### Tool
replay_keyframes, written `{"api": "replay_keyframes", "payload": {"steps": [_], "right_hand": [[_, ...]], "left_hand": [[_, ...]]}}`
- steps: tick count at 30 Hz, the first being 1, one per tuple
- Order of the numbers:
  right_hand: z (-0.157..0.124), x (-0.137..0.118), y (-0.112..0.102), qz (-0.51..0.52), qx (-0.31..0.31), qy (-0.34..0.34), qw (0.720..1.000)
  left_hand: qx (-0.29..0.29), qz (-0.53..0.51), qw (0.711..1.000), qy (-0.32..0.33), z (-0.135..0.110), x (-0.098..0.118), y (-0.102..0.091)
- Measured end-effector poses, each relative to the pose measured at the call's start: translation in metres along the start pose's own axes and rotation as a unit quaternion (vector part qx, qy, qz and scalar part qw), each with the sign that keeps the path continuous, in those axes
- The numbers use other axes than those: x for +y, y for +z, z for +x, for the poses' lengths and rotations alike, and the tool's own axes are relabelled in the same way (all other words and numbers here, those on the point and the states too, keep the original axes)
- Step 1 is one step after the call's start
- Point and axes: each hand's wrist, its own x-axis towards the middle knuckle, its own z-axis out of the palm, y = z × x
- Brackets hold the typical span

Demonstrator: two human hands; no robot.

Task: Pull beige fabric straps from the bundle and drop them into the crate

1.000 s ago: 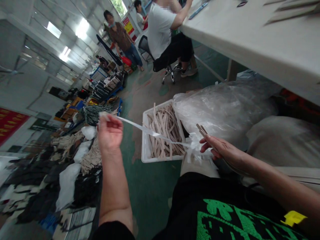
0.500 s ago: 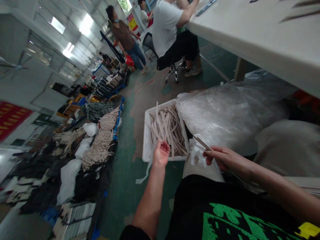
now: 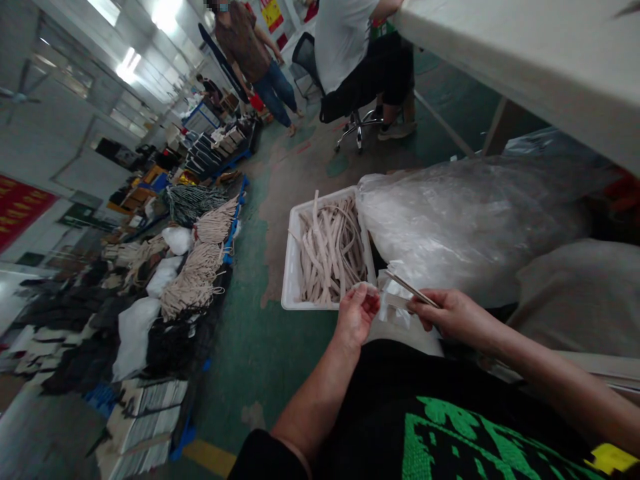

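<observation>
My left hand [image 3: 358,313] has its fingers curled in, close to thin white strips of tape or film [image 3: 395,311] over my leg. Whatever it may grip is too small to make out. Closed around one end of a thin, stiff-looking strip [image 3: 410,288], my right hand [image 3: 453,317] is to the right of it. The strip's free end points up and left. Just beyond my left hand, a white plastic bin [image 3: 289,267] stands on the floor, holding many long beige fabric strips [image 3: 333,247].
Clear plastic bags [image 3: 450,213] bulge beside the bin, below a pale table [image 3: 500,53]. A seated person [image 3: 345,47] and a standing person [image 3: 250,53] are farther off. Pallets along the left carry bundled beige cords [image 3: 193,283] and white sacks [image 3: 135,347].
My left hand has moved right, from over the bin's near edge to the white strips by my right hand. My right hand still holds the thin strip. The view has shifted slightly.
</observation>
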Motion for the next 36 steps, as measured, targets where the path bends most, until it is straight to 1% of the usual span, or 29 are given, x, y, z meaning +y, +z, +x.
{"api": "replay_keyframes", "payload": {"steps": [4,6,11,15,20,24,30,32,33,36], "right_hand": [[-0.001,-0.002,0.0,-0.085,0.018,-0.064,0.994],[0.0,-0.002,0.0,-0.117,0.021,-0.082,0.989],[0.001,-0.001,0.0,-0.191,0.028,-0.091,0.977],[-0.001,-0.002,0.0,-0.228,0.004,-0.078,0.97],[-0.001,-0.003,-0.001,-0.251,0.022,-0.072,0.965],[0.001,-0.002,-0.002,-0.251,0.023,-0.066,0.965],[0.007,-0.009,0.007,-0.265,0.037,-0.056,0.962],[0.008,-0.011,0.005,-0.256,0.025,-0.057,0.965],[0.007,-0.011,0.002,-0.248,0.008,-0.054,0.967],[0.003,-0.006,-0.013,-0.231,-0.045,-0.029,0.972]], "left_hand": [[-0.003,0.032,0.999,-0.002,-0.003,-0.003,0.0],[-0.005,0.043,0.999,-0.005,-0.005,-0.004,0.0],[-0.009,0.042,0.999,-0.031,-0.008,-0.01,0.0],[-0.003,0.023,0.998,-0.061,-0.007,-0.012,-0.002],[0.0,0.029,0.997,-0.07,-0.006,-0.012,-0.005],[-0.005,0.044,0.996,-0.077,-0.008,-0.014,-0.004],[-0.014,0.064,0.995,-0.077,-0.014,-0.027,0.003],[-0.014,0.046,0.997,-0.062,-0.015,-0.029,0.004],[-0.008,0.033,0.998,-0.054,-0.015,-0.029,0.004],[0.031,-0.013,0.999,-0.034,-0.012,-0.023,0.002]]}}
